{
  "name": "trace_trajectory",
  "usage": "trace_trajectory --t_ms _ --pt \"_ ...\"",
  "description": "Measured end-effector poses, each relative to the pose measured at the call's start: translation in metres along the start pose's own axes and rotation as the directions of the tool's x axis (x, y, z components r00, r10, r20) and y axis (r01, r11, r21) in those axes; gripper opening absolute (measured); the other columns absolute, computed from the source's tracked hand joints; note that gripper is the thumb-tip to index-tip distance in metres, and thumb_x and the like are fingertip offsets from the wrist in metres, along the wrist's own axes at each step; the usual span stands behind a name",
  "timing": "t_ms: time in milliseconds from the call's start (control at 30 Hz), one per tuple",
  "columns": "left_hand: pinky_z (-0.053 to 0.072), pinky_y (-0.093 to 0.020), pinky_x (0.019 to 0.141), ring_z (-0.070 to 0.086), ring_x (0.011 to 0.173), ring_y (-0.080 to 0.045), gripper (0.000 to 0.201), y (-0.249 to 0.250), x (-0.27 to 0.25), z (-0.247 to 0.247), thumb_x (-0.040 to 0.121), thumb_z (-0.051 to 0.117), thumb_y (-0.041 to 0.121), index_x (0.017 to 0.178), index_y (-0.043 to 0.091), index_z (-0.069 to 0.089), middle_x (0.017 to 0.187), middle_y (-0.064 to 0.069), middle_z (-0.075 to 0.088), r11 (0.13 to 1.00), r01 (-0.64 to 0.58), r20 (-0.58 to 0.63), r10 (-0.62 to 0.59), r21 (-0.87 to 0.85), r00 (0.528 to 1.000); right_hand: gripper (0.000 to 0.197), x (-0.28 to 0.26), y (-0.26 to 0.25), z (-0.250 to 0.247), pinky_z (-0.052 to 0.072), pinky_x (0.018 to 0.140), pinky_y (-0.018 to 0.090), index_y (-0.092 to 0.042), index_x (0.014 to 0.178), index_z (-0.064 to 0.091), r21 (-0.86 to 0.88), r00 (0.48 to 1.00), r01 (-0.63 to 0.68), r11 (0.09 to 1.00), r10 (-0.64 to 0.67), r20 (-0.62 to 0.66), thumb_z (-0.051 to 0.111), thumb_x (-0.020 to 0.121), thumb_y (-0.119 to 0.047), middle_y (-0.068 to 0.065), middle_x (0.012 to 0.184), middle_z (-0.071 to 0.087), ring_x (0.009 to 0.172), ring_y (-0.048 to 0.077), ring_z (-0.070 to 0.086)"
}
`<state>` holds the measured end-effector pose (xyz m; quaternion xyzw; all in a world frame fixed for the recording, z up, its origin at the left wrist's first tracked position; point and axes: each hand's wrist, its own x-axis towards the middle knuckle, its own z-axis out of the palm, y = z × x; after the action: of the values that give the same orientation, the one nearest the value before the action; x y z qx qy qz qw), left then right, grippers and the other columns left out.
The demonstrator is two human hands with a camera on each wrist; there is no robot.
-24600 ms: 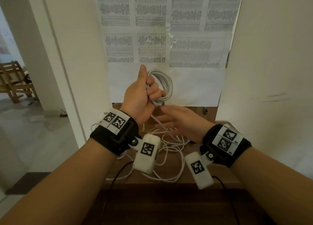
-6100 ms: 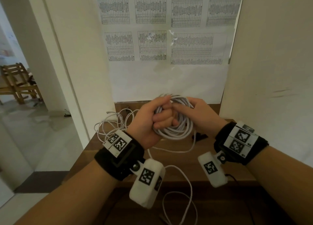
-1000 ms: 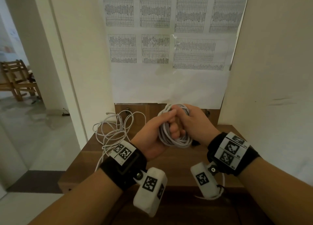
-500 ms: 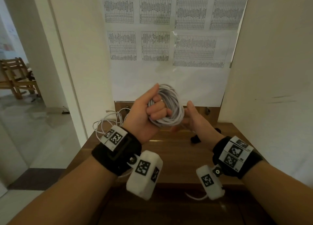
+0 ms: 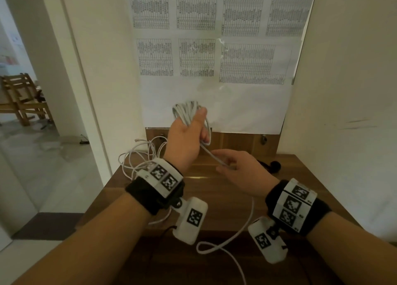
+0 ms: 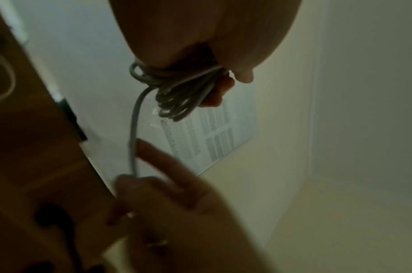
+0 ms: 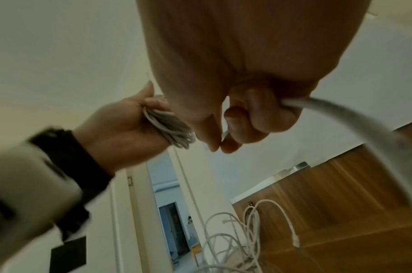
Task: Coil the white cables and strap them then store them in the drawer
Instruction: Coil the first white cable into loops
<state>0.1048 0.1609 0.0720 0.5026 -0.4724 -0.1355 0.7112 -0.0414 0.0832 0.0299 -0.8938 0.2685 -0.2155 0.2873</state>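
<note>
My left hand (image 5: 194, 124) is raised above the wooden table (image 5: 217, 196) and grips a white cable coil (image 5: 187, 111), whose loops stick out above the thumb. In the left wrist view the coil (image 6: 177, 94) hangs bunched under the fingers. One loose cable tail (image 5: 211, 155) runs from the coil down to my right hand (image 5: 227, 165), which curls round it. Past the right wrist the tail (image 5: 247, 222) drops over the table's front edge. In the right wrist view my fingers (image 7: 258, 114) close on this tail (image 7: 340, 112). More loose white cables (image 5: 139, 156) lie tangled at the table's back left.
A black strap (image 5: 271, 165) lies on the table at the back right, near the wall. Printed sheets (image 5: 214, 55) hang on the wall behind the table. On the left, a doorway opens to a room with a wooden chair (image 5: 21, 98).
My right hand has dropped away from the coil and taken hold of the cable tail, drawing it down and to the right. My left hand has turned the coil edge-on.
</note>
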Motion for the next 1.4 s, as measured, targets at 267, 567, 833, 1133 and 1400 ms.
trace_trajectory --t_ms 267,567,833,1133,1400 --pt "0.045 -0.021 0.059 0.057 0.056 -0.003 0.041 -0.032 -0.005 0.009 0.096 0.055 0.045 0.071 0.012 0.06 0.057 0.008 0.057 0.821 -0.26 0.193 0.186 0.509 0.964 0.02 0.0 -0.012 0.001 0.043 0.043 0.02 -0.003 0.106 0.049 0.217 1.0 0.004 0.976 -0.01 0.028 0.063 0.094 -0.011 0.009 0.101 0.064 0.042 0.001 0.049" --pt "0.053 -0.038 0.061 0.064 0.058 -0.018 0.042 -0.044 0.001 -0.001 0.102 0.046 0.041 0.079 0.009 0.062 0.061 -0.004 0.065 0.81 -0.295 0.397 0.085 0.506 0.914 0.038 -0.001 -0.017 -0.027 0.046 0.038 0.029 -0.015 0.08 0.037 0.289 0.994 0.101 0.952 -0.083 -0.072 0.072 0.089 -0.006 -0.001 0.058 0.065 0.043 0.026 0.06" --pt "0.029 -0.023 0.041 0.031 0.034 -0.014 0.056 -0.033 -0.016 0.002 0.093 0.051 0.052 0.079 -0.002 0.054 0.043 0.0 0.036 0.959 0.278 0.529 -0.266 0.058 0.806 0.035 0.006 -0.004 -0.049 0.044 0.039 0.027 -0.001 0.087 0.06 0.324 0.987 0.087 0.942 -0.038 -0.156 0.085 0.076 -0.023 0.019 0.058 0.063 0.038 0.019 0.054" --pt "0.045 -0.027 0.069 0.03 0.029 -0.008 0.039 -0.027 -0.01 -0.024 0.091 0.056 0.04 0.061 0.017 0.047 0.034 0.009 0.031 0.612 0.745 0.743 -0.362 -0.266 0.563 0.016 0.006 0.002 -0.066 0.059 0.06 0.035 -0.013 0.095 0.075 0.297 0.979 0.15 0.943 -0.1 -0.177 0.081 0.08 -0.013 0.01 0.072 0.075 0.057 0.023 0.069" --pt "0.046 -0.026 0.071 0.03 0.03 -0.007 0.048 -0.024 -0.004 -0.031 0.098 0.044 0.044 0.057 0.018 0.046 0.033 0.01 0.03 0.543 0.754 0.665 -0.413 -0.368 0.622 0.041 0.001 0.01 -0.065 0.06 0.082 0.032 -0.024 0.119 0.071 0.26 0.993 0.108 0.96 -0.117 0.017 0.08 0.081 -0.011 0.003 0.087 0.079 0.082 0.023 0.076"
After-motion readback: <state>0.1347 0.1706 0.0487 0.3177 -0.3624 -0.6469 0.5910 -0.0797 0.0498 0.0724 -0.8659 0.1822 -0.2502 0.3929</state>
